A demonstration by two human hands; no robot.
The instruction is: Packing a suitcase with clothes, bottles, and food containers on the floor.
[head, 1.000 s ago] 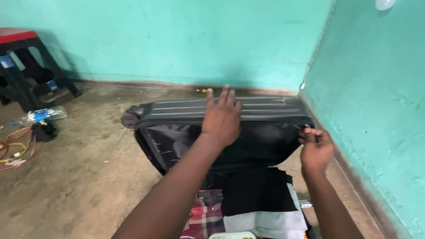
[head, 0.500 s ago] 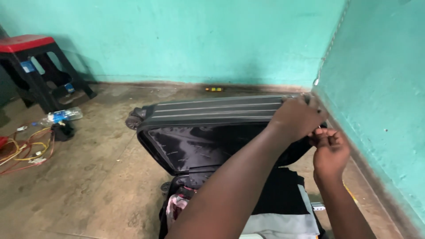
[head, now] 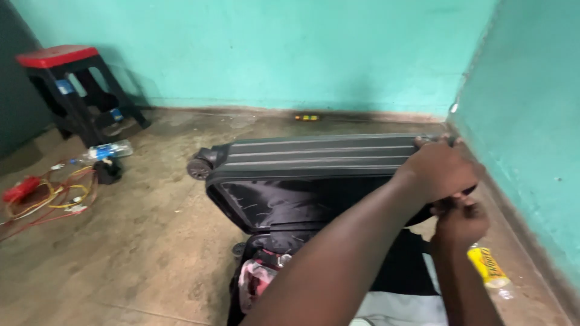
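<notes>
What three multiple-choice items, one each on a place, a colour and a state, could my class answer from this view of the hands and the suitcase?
1. Where does the left hand rest?
A. on the right end of the raised suitcase lid
B. on the stool
C. on the floor

2. What colour is the top of the stool?
A. yellow
B. red
C. white

3. In what state is the suitcase?
A. zipped shut
C. lying open, lid partly raised over clothes
B. standing upright on its wheels

Answers: 1 A, the hand lies over the lid's end near the wall corner, with the right hand just below it. 2 B, the seat is red on black legs. 3 C, the dark lining shows under the lifted lid.
</notes>
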